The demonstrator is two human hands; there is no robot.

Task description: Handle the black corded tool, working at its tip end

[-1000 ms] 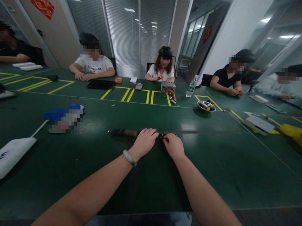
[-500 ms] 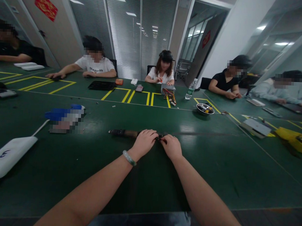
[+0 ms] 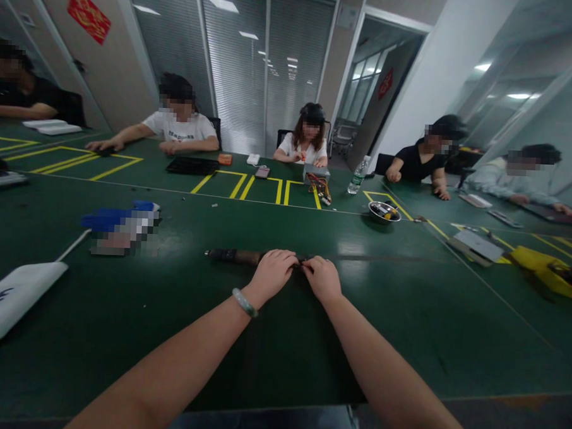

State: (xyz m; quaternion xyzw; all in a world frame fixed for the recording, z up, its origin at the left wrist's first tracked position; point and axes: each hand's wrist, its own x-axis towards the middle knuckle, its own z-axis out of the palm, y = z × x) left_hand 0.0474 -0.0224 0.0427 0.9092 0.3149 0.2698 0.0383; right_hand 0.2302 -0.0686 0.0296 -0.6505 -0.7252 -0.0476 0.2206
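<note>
A long, dark cylindrical tool [image 3: 232, 256] lies crosswise on the green table, with a small metal tip at its left end and a brownish middle. It resembles an electric screwdriver, but I cannot be sure. My left hand [image 3: 276, 268], with a jade-like bangle at the wrist, is closed over its right-hand part. Close beside it, my right hand [image 3: 322, 278] has its fingers pinched together at the tool's right end. The fingers of both hands almost meet there. Whatever small part lies between the fingertips is hidden.
A white power bank [image 3: 24, 298] marked 3 is cabled to a blurred blue item [image 3: 108, 220] at left. Farther back are a metal bowl [image 3: 385, 212], a water bottle [image 3: 358, 175], a metal box [image 3: 316, 172] with wires and a yellow bag [image 3: 549, 270]. Several co-workers sit opposite.
My hands stay at the tool's right end with barely any movement. The view has shifted slightly. A co-worker in black at the right has moved their hands apart.
</note>
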